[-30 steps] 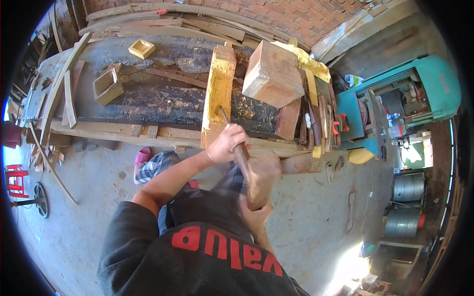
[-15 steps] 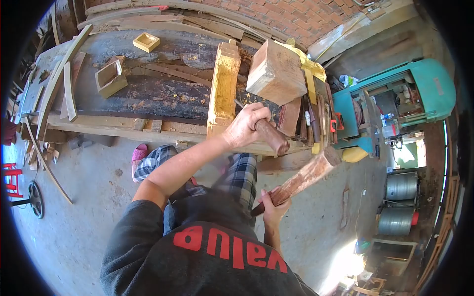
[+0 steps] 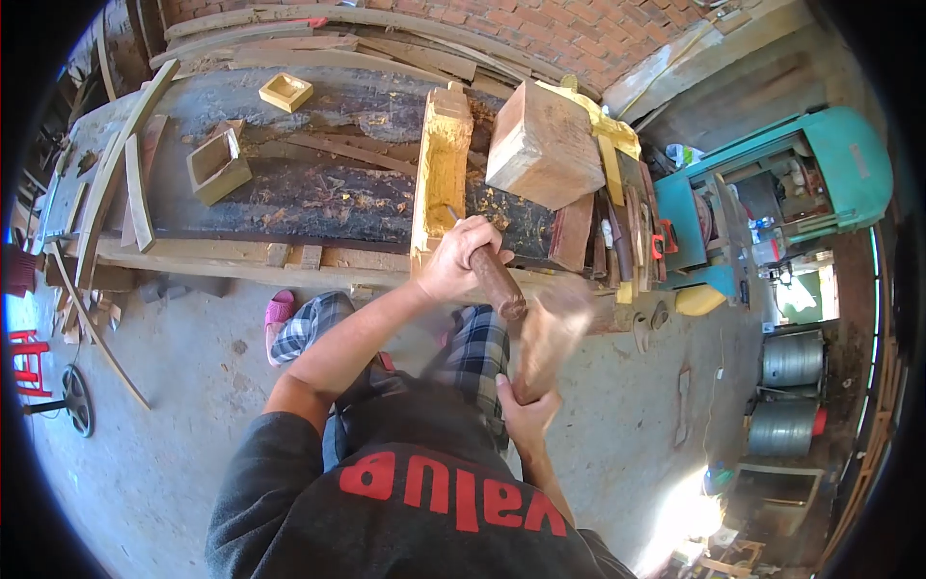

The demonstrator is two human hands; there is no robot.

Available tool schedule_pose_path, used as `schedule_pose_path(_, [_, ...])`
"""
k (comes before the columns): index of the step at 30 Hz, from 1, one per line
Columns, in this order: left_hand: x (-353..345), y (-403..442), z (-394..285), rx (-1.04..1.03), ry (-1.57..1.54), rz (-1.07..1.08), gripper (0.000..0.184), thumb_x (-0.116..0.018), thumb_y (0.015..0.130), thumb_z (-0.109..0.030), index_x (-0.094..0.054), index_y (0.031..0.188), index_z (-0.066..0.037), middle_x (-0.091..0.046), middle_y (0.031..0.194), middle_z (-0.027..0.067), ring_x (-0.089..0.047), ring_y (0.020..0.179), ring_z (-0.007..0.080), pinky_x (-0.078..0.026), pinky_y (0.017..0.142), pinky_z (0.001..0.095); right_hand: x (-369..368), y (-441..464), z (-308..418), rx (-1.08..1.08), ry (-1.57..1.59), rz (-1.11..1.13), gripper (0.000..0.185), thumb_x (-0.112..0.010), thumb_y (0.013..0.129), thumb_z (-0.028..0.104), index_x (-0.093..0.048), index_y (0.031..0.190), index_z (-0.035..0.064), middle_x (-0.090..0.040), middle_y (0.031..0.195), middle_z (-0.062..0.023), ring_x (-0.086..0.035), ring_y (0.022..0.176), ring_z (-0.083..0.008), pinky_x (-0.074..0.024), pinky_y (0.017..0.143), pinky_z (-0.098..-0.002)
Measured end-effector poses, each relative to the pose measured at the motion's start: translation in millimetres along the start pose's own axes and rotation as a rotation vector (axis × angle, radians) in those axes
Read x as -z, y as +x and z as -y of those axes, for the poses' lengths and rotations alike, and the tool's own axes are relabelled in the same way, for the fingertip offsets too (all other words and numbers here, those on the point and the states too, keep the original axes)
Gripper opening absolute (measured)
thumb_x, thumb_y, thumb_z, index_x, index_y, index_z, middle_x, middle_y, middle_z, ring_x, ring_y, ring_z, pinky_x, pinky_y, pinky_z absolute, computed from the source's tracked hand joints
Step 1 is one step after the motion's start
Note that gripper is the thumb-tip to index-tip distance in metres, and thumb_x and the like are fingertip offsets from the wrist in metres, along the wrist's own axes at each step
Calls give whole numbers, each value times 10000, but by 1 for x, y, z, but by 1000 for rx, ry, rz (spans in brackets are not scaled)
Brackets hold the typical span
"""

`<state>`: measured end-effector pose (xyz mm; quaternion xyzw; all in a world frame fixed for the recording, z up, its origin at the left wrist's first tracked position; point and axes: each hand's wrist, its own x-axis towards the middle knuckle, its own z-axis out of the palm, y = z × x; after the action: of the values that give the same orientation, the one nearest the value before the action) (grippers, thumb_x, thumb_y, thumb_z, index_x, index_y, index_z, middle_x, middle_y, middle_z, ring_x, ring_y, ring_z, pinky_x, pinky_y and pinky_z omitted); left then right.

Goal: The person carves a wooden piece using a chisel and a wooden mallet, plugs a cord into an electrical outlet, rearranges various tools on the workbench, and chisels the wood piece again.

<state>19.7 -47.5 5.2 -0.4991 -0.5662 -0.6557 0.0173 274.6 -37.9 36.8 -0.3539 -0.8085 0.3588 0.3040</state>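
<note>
My left hand (image 3: 461, 259) is clenched around the chisel (image 3: 498, 282), fingers wrapped near the blade end of its handle. The blade angles into the recess of the yellow carved timber (image 3: 442, 145), which lies across the table (image 3: 328, 198), left of the large wooden block (image 3: 545, 150). My right hand (image 3: 529, 415) is closed on the grip of the wooden mallet (image 3: 552, 343). The mallet head is motion-blurred beside the handle butt; I cannot confirm contact.
</note>
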Motion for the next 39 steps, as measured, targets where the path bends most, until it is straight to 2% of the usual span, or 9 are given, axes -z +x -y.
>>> schedule_pose_path(3, [-2, -2, -3, 4, -30, -44, 311, -793, 719, -75, -487, 777, -76, -518, 735, 74, -546, 697, 285, -428, 634, 379, 6, -1, 9, 268, -50, -77, 210, -761, 781, 93, -579, 727, 2, -523, 616, -28, -491, 557, -174, -413, 540, -347])
schedule_pose_path(6, [-6, -4, -1, -35, -21, -20, 311, -795, 722, -84, -490, 781, -82, -523, 735, 73, -548, 703, 286, -428, 639, 376, -8, -11, -70, 289, -165, 83, 206, -769, 764, 82, -585, 720, 1, -548, 629, -29, -519, 594, -151, -432, 560, -329])
schedule_pose_path(14, [-9, -15, 4, -62, 12, 19, 305, -788, 728, -141, -494, 795, -93, -538, 751, 70, -544, 734, 292, -413, 692, 386, -7, 0, 24, 104, 178, -120, 220, -788, 745, 108, -602, 709, -5, -606, 645, -66, -591, 728, -108, -474, 649, -288])
schedule_pose_path(15, [-8, -17, 5, -83, 33, 83, 287, -776, 728, -152, -503, 797, -94, -540, 769, 70, -542, 761, 293, -412, 711, 391, 5, -2, -14, 103, -509, 264, 229, -792, 746, 124, -616, 760, -22, -632, 708, -97, -605, 757, -123, -480, 671, -299])
schedule_pose_path(22, [-21, -30, 24, -243, 359, 534, 303, -754, 631, -164, -600, 884, -103, -542, 911, 86, -531, 900, 296, -413, 801, 407, 3, -15, -20, -147, 36, -34, 338, -805, 713, 150, -638, 936, -43, -673, 813, -132, -634, 743, -186, -505, 699, -341])
schedule_pose_path(33, [-8, -6, -10, -106, -22, 188, 337, -813, 730, -226, -510, 769, -83, -543, 731, 81, -547, 716, 311, -405, 661, 390, 31, -18, 11, -259, 120, 18, 281, -795, 733, 126, -645, 915, -27, -656, 780, -61, -618, 746, -162, -494, 694, -324])
schedule_pose_path(35, [-9, -7, -10, -94, -28, 189, 327, -790, 750, -237, -503, 766, -81, -539, 724, 92, -544, 718, 324, -395, 668, 405, 36, -12, 9, 397, -176, 59, 177, -756, 766, 35, -579, 764, 24, -570, 662, -29, -531, 588, -124, -429, 545, -303])
schedule_pose_path(38, [-9, -4, -9, -80, -46, 175, 331, -788, 752, -236, -495, 759, -81, -535, 713, 95, -544, 708, 327, -397, 660, 400, 14, -24, -72, 537, -366, 135, 216, -775, 762, 101, -595, 787, -16, -611, 684, -85, -570, 604, -166, -464, 567, -339])
schedule_pose_path(39, [-10, -4, -4, -50, -49, 164, 327, -784, 755, -233, -495, 756, -80, -533, 710, 96, -543, 701, 328, -396, 660, 399, 8, -10, -21, -30, -98, 101, 311, -812, 730, 161, -607, 822, -54, -642, 724, -122, -608, 637, -191, -494, 602, -360])
